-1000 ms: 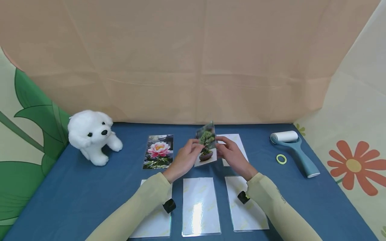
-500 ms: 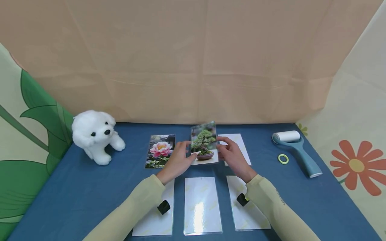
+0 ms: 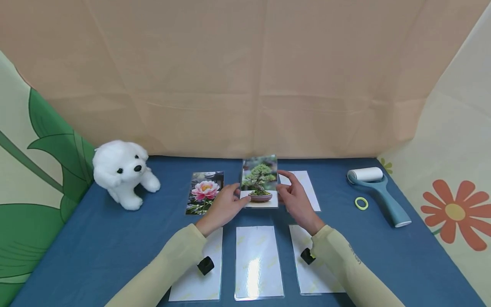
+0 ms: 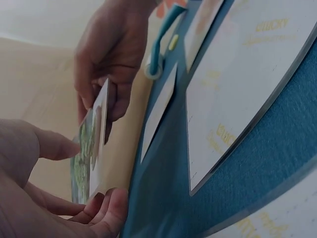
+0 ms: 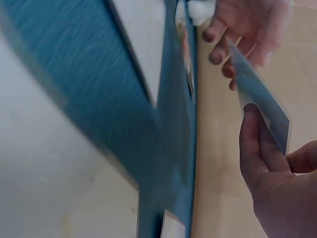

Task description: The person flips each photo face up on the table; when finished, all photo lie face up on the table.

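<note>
1. The left hand [image 3: 223,208] pinches a tree picture [image 3: 259,175] by its left edge, thumb in front, fingers behind.
2. The right hand [image 3: 298,202] grips the picture's right edge between thumb and fingers — so it stands tilted up, clear of the blue table [image 3: 126,243].
3. A flower picture [image 3: 201,192] lies to its left; a white card [image 3: 307,187] lies to its right.
4. Nearer the person, three white sheets [image 3: 258,260] lie in a row.
5. A toy dog [image 3: 119,168] sits left; a roller [image 3: 381,194] and a ring [image 3: 366,204] lie right.
</note>
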A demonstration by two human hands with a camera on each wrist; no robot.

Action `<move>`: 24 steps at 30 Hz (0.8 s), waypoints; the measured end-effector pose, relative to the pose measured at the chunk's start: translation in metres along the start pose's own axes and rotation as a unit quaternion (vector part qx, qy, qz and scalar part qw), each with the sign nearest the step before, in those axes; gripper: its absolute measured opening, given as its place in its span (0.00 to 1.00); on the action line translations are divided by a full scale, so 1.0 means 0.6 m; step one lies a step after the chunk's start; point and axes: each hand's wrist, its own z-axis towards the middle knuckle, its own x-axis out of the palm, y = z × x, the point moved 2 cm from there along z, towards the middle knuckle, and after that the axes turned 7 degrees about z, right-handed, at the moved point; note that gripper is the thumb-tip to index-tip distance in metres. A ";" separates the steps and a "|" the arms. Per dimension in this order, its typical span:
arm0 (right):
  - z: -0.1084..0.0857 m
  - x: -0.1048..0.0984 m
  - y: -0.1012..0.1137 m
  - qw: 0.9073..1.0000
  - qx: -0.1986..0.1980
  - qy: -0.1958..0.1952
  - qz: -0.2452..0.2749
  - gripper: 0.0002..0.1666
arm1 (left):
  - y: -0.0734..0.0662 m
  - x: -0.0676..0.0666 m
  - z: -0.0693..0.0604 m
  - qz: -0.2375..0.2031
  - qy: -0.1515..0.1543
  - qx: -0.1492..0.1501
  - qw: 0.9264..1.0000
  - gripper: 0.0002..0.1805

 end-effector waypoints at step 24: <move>-0.010 0.003 -0.009 0.968 -0.041 0.081 -0.234 0.54 | 0.012 -0.016 -0.008 0.048 -0.017 0.003 0.999 0.48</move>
